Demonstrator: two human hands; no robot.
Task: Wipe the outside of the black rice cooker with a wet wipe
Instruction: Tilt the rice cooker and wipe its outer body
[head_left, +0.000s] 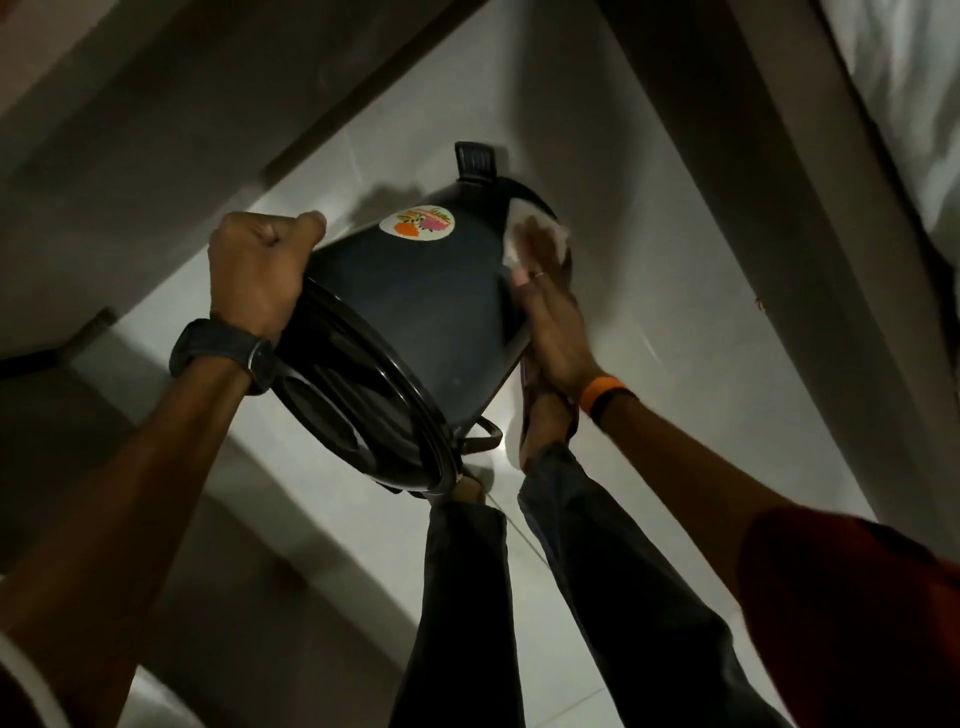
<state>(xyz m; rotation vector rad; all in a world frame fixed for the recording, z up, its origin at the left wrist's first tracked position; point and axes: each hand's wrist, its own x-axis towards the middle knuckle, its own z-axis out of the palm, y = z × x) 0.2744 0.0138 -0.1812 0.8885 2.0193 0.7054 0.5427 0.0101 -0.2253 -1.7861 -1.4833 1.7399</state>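
The cooker (415, 312) is held in the air above the pale floor (675, 312), tipped on its side so that its round rim end faces down toward the person's left forearm and its other end points away. A round sticker (417, 223) with orange and pink marks sits on the dark wall of the cooker, on the upper side. A black ribbed tab (475, 161) sticks up at the cooker's far end.

The left hand (260, 275) is closed in a fist around the cooker's edge on its left side, gripping it; a dark watch (223, 353) is on that wrist. The right hand (550, 317) lies flat and open against the cooker's right side, fingers stretched toward the far end, pressing a white wipe (535, 228) onto the wall there. The fingertips are blurred. A ring shows on one finger, and an orange band (597, 395) is on the right wrist.

Below the cooker are the person's two legs in dark trousers (467, 597), and a foot just under the right wrist.
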